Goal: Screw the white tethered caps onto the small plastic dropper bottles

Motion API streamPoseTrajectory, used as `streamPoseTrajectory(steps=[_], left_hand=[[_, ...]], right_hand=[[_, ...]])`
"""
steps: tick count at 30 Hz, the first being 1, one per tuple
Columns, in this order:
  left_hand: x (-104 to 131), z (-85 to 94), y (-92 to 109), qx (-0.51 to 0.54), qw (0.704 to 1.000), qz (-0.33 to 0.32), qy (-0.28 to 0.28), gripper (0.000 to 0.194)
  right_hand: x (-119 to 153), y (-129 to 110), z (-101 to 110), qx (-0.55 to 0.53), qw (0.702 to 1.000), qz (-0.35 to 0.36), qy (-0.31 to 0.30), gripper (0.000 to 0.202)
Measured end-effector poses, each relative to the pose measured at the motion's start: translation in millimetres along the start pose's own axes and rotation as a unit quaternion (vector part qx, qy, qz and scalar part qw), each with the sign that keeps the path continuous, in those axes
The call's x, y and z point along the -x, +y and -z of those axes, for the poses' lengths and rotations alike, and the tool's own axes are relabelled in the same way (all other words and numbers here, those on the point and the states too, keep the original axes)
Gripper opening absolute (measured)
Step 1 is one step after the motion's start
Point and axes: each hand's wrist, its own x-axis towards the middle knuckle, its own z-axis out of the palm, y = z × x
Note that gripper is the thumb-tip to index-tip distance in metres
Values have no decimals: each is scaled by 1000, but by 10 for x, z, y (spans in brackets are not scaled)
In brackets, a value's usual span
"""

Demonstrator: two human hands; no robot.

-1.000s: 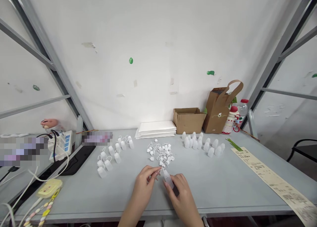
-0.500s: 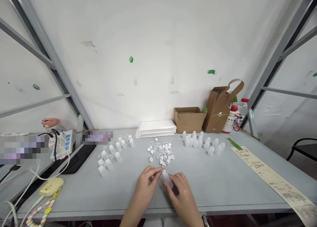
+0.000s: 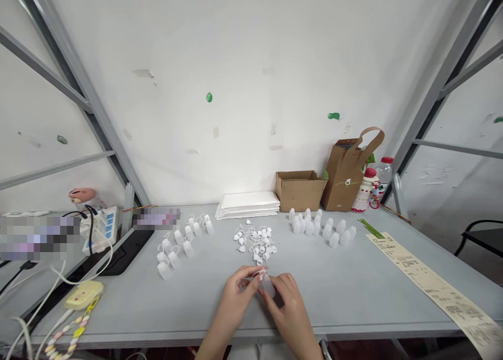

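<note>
A small translucent squeeze bottle [image 3: 268, 285] tilts between my hands near the front of the table. My right hand [image 3: 290, 300] is closed round the bottle's body. With thumb and fingers pinched at the bottle's top, my left hand [image 3: 237, 295] holds a white cap [image 3: 261, 273], mostly covered by the fingertips. Just beyond the hands lies a loose pile of white caps with thin loops [image 3: 257, 243]. To the left stand several capped bottles [image 3: 174, 260] with loops. On the right stand several bottles without loops [image 3: 309, 227].
White flat sheets [image 3: 247, 205] are stacked by the wall, beside an open cardboard box [image 3: 301, 191] and a brown paper bag [image 3: 341, 179]. A long printed paper strip [image 3: 428, 286] runs off the right front edge. Cables and a power strip [image 3: 105, 229] occupy the left side.
My left fingers have moved slightly right and over the bottle's top, now covering more of the cap. My right hand stays round the bottle. The view has shifted slightly.
</note>
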Motion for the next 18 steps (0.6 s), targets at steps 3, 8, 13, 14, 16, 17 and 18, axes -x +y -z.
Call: streamPoseTrajectory(steps=[3,8,13,14,16,17,18], left_hand=[[-15,-40,9,37,998,24,36,26],[-50,-88,-76,101,993,24,58,25],[-66,-90,-70,122,990,24,65,20],[-62,-85,-49,121,990,25,65,20],[-46,-78,-7,124,990,27,59,19],[-34,-81,9,132,989,31,50,21],[-20,-90,20,147,988,34,36,23]], right_hand=[[-5,-12,13,-23,1000,1,-1,13],[1,-28,38,-48,999,-17,-8,18],[-11,-14,56,-58,998,-17,-35,28],[-19,-15,61,-69,996,-21,-48,30],[-33,-23,68,-92,993,-31,-64,29],[-38,-27,70,-103,992,-39,-64,27],[-39,-31,69,-111,991,-50,-59,23]])
